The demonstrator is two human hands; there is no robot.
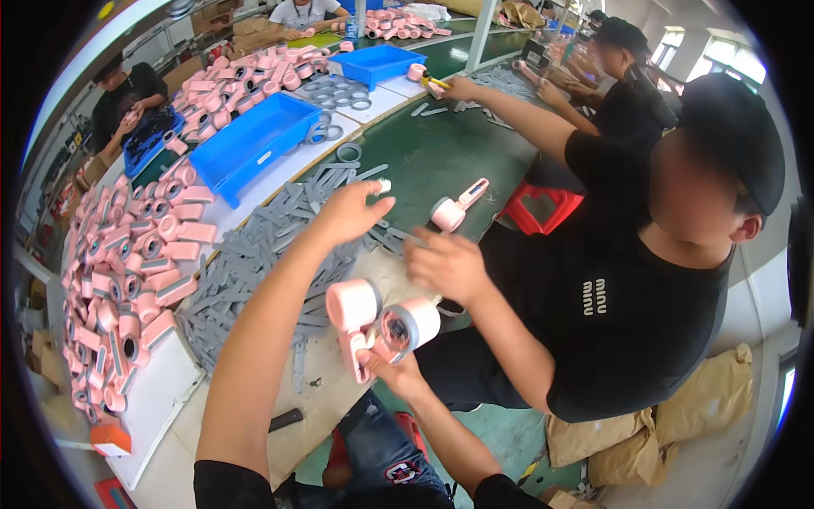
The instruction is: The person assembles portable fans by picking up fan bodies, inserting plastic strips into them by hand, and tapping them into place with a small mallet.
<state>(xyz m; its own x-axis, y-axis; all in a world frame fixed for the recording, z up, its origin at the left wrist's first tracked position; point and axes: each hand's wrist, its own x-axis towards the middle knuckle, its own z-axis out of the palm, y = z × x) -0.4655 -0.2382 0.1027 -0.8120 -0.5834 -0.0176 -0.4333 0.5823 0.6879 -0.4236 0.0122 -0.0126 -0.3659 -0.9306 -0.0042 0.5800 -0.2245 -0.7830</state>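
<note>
My left hand point(346, 214) reaches over the heap of grey plastic strips point(254, 263), thumb and forefinger apart. Something small and white shows at a fingertip; I cannot tell whether it is a covering or a separate piece. Low at the bench edge, my right hand point(397, 373) is closed around the handles of two pink handheld fans. One fan point(349, 304) has its round back up. The other fan point(417, 327) shows a grey ring and a dark inside. A third pink fan point(449, 214) lies on the green belt.
At my right sits a co-worker in black, one blurred hand point(449, 265) close to my fans, the other holding a yellow-black tool point(437, 83). Pink fans point(127, 280) pile up at left beside a blue bin point(254, 144). Grey rings point(348, 95) and a dark-handled tool point(286, 419) lie on the bench.
</note>
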